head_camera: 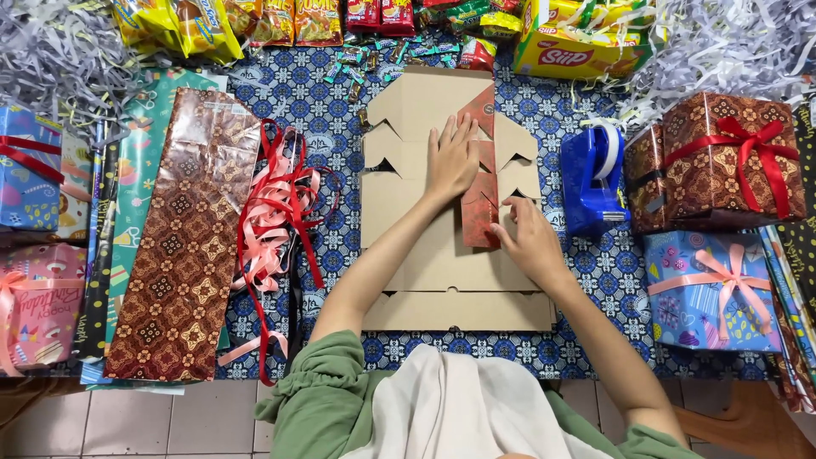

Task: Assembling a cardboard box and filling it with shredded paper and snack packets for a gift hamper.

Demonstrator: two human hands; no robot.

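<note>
Flattened cardboard box, brown, lying unfolded at the middle of the table on its blue patterned cloth, with a folded strip of red-brown patterned wrapping paper laid lengthwise on its upper half; box not yet assembled or wrapped as far as can be seen. Contents, left to right: blue wrapped gift with red ribbon at the far left edge; pink wrapped gift below it; flat sheets of gift wrap, the topmost a brown batik-patterned sheet; loose tangle of red and pink ribbon just beside the sheet. Left hand, fingers spread flat, pressing on the cardboard and touching the paper strip's left edge. Right hand, fingers narrowed to a pinch at the lower right edge of the strip. Blue tape dispenser near the box's right side. Brown batik gift with red bow, finished, beyond the dispenser; blue gift with pink bow, finished, just below it. Snack packets and shredded paper along the far edge.
</note>
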